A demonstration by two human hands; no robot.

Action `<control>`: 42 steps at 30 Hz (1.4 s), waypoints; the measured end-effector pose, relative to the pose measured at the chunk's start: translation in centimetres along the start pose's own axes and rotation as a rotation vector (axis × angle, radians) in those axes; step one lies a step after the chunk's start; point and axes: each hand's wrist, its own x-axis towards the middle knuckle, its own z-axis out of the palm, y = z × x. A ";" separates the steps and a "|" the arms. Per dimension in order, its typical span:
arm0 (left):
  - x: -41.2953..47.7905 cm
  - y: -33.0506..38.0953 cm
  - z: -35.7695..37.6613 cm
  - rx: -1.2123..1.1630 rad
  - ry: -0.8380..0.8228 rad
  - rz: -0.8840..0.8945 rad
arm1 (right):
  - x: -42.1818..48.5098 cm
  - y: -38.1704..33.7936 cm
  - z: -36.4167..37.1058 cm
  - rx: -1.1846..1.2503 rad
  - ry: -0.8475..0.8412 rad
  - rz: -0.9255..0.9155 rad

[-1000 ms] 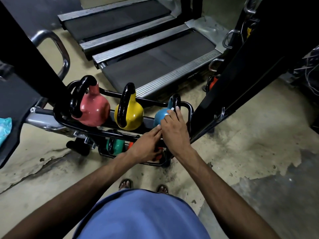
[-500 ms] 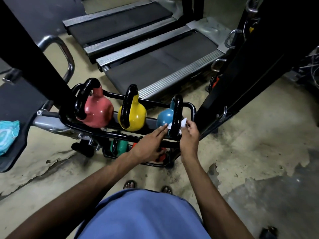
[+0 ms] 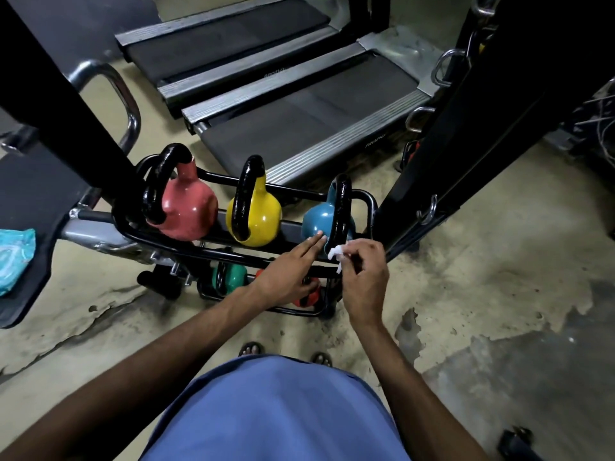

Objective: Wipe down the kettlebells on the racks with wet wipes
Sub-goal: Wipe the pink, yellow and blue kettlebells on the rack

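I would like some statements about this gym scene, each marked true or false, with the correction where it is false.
1. The rack holds a red kettlebell, a yellow kettlebell and a blue kettlebell on its top shelf. True.
2. The right hand pinches a white wipe. True.
3. The left hand grips the yellow kettlebell's handle. False: its straight fingers touch the blue kettlebell.
4. The green kettlebell stands on the top shelf. False: it sits on the lower shelf.
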 end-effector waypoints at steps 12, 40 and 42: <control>0.1 0.4 -0.1 0.023 -0.008 -0.061 | 6.9 -1.3 1.1 -0.861 -0.336 -0.978; 0.1 0.2 -0.5 -0.042 -0.048 -0.046 | -0.5 2.1 1.5 -0.328 0.003 -0.319; 0.2 0.0 -0.5 -0.046 -0.054 -0.034 | -0.9 1.8 1.7 -0.183 0.034 -0.154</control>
